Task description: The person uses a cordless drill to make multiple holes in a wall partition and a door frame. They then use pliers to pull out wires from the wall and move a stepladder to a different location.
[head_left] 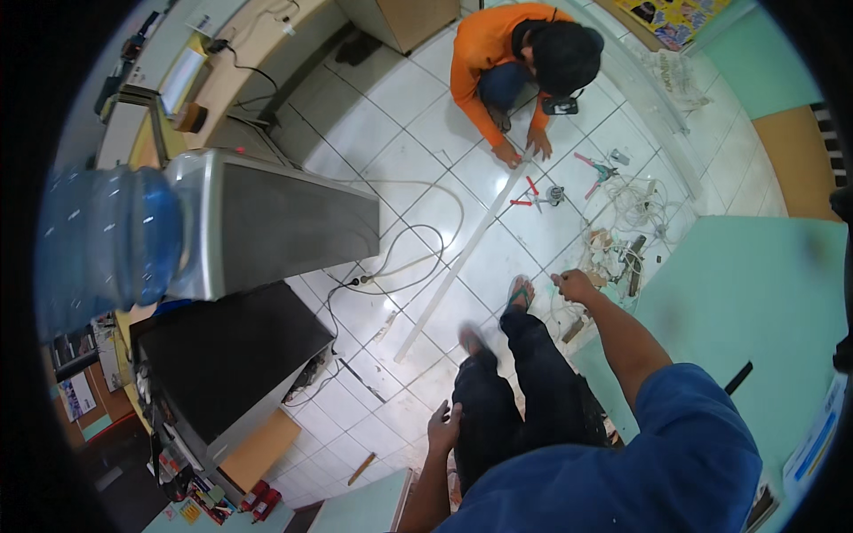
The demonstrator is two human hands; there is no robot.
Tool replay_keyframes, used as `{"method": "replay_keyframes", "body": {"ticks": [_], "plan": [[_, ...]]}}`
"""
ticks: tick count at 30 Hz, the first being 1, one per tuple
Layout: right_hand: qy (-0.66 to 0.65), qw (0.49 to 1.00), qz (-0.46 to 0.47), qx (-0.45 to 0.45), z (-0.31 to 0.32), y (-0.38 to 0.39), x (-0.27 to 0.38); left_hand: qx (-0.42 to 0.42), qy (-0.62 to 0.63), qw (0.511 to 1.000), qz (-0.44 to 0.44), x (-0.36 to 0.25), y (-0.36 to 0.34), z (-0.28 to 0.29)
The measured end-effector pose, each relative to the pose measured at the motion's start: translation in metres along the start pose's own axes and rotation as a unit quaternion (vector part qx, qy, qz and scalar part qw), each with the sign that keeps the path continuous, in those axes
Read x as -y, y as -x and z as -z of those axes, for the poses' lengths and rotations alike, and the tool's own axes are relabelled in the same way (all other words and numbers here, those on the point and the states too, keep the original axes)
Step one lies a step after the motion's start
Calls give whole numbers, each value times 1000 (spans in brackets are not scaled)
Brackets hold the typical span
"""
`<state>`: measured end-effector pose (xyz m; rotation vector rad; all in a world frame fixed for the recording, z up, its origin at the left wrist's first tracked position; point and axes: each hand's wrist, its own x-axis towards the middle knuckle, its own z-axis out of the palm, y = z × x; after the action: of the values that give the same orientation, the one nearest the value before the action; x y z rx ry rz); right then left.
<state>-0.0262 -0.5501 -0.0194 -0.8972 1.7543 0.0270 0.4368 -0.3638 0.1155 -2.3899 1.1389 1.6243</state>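
Note:
My left hand (pixel 444 428) hangs beside my left thigh, fingers loosely apart, with nothing seen in it. Out in front to the right, my right hand (pixel 576 286) has its fingers curled together above the litter on the floor. Whatever may be in its grip is too small to make out. A long white strip (pixel 453 274) lies slantwise across the tiles ahead of my feet. At its far end a crouching person in an orange top (pixel 484 62) has both hands on it. Red-handled pliers (pixel 526 194) rest beside that strip.
Tangled white cable (pixel 635 209) and broken scraps (pixel 613 258) cover the floor at right, near a pink-and-teal-handled tool (pixel 593 175). A water dispenser (pixel 298 218) with a blue bottle (pixel 107 235) stands left. A dark cord (pixel 330 306) crosses the tiles. Pale green panels (pixel 746 293) flank my right.

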Motion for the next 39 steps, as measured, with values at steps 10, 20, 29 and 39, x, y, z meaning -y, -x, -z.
{"method": "replay_keyframes", "body": {"ticks": [10, 20, 29, 39], "plan": [[214, 973, 42, -72, -41, -281, -22, 61, -257, 957, -119, -85, -141, -90], [319, 907, 71, -266, -52, -514, -51, 78, -280, 956, -22, -83, -188, -90], [374, 903, 59, -202, -96, -484, -63, 81, -314, 944, -55, -106, -196, -80], [-192, 947, -90, -242, -158, -283, -51, 91, -355, 918, -149, -89, -188, -71]]}}
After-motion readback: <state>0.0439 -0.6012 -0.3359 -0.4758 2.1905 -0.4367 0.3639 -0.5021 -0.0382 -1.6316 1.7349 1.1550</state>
